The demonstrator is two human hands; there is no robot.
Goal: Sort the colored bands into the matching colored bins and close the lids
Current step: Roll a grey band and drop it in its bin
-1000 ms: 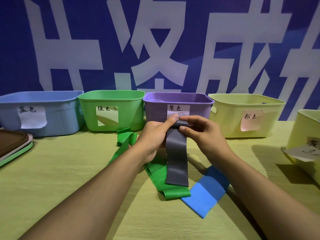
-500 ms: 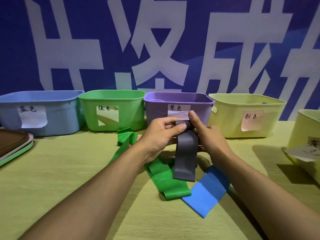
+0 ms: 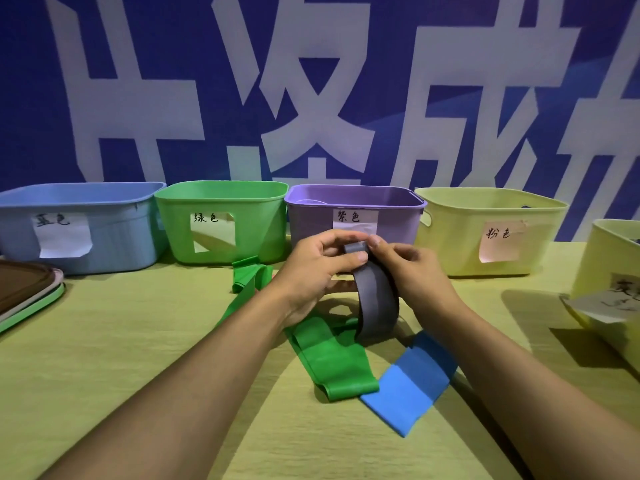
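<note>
A grey band (image 3: 377, 299) hangs in a loop above the table, in front of the purple bin (image 3: 394, 220). My left hand (image 3: 318, 268) and my right hand (image 3: 412, 268) both pinch its top end. Under the loop a green band (image 3: 332, 362) lies flat, running back toward the green bin (image 3: 263, 220). A blue band (image 3: 412, 379) lies to its right. The light blue bin (image 3: 114, 230) stands at the far left. All the bins are open.
A pale yellow bin (image 3: 460, 233) with a pink label stands right of the purple one. Another pale yellow bin (image 3: 609, 271) sits at the right edge. Stacked lids (image 3: 27, 292) lie at the left edge. A blue wall with white characters rises behind.
The grey band has been drawn up and curled: its lower end, which hung down onto the green band, now lifts off into a rounded loop. My hands stay in front of the purple bin.
</note>
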